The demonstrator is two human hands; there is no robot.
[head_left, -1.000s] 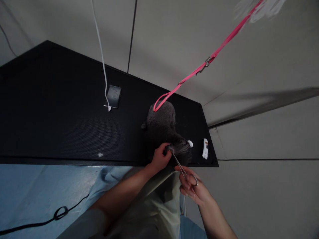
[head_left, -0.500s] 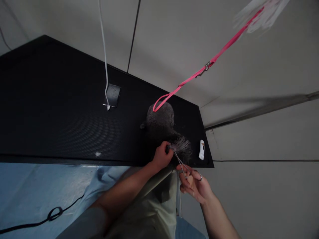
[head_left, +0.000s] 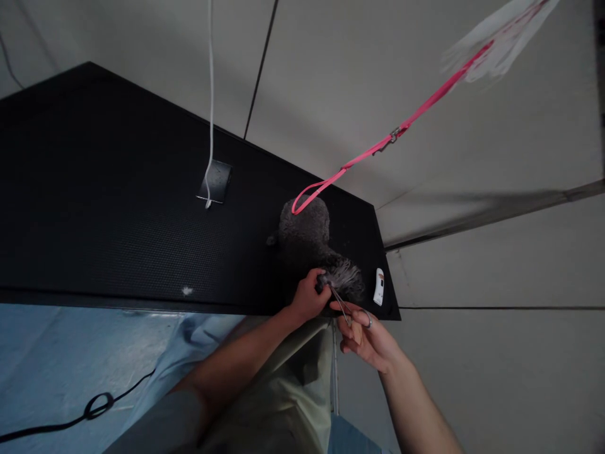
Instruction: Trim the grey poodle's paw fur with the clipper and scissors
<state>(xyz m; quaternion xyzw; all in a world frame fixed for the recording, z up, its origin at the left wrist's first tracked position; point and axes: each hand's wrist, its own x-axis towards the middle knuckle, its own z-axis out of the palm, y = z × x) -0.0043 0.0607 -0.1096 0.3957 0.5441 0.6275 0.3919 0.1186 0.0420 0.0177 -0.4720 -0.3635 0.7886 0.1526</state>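
Observation:
A small dog with clipped grey curly fur (head_left: 305, 230) is on the black table, close to its near right end. Longer, paler strands (head_left: 347, 275) spread from the part of it nearest me. My left hand (head_left: 309, 295) is closed on the dog beside these strands; which body part it grips is hidden. In my right hand (head_left: 366, 334) is a pair of slim metal scissors (head_left: 339, 300), a finger and thumb through the handle rings. The blades point at the fur by my left fingertips, and their tips are hard to make out.
A pink leash loop (head_left: 314, 192) hangs over the dog from the upper right. A white clipper (head_left: 379, 287) lies at the right end of the table (head_left: 118, 189). Farther left are a dark phone-like device (head_left: 217, 181) with a white cable (head_left: 210, 82) and a fur tuft (head_left: 188, 291).
The scissors' handles have come closer together, and my right hand has moved slightly up and left. My left hand stays on the dog. The whole view has shifted a little.

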